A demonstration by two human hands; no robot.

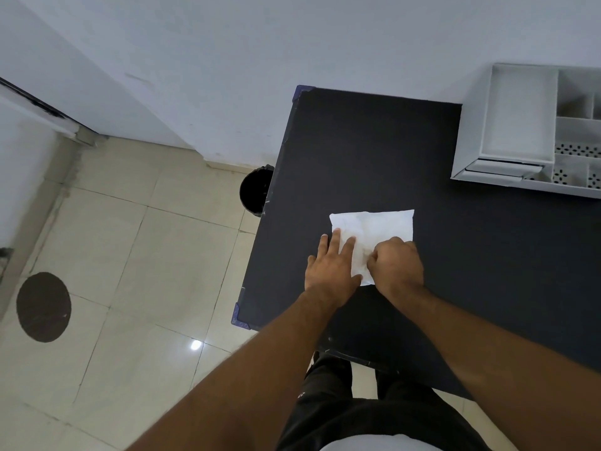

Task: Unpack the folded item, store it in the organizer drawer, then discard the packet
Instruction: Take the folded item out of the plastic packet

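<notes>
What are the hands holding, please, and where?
The white packet: left hand flat on its near-left part, right hand pinching its near edge.

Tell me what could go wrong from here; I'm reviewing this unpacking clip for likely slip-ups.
1. The right hand is bunched at the near edge of the white packet while the left hand presses it flat; a hard pull might tear the folded item inside, which is hidden.
2. The organizer sits at the table's far right, while the black bin stands on the floor off the table's left edge, partly hidden; a dropped packet could miss it.
</notes>
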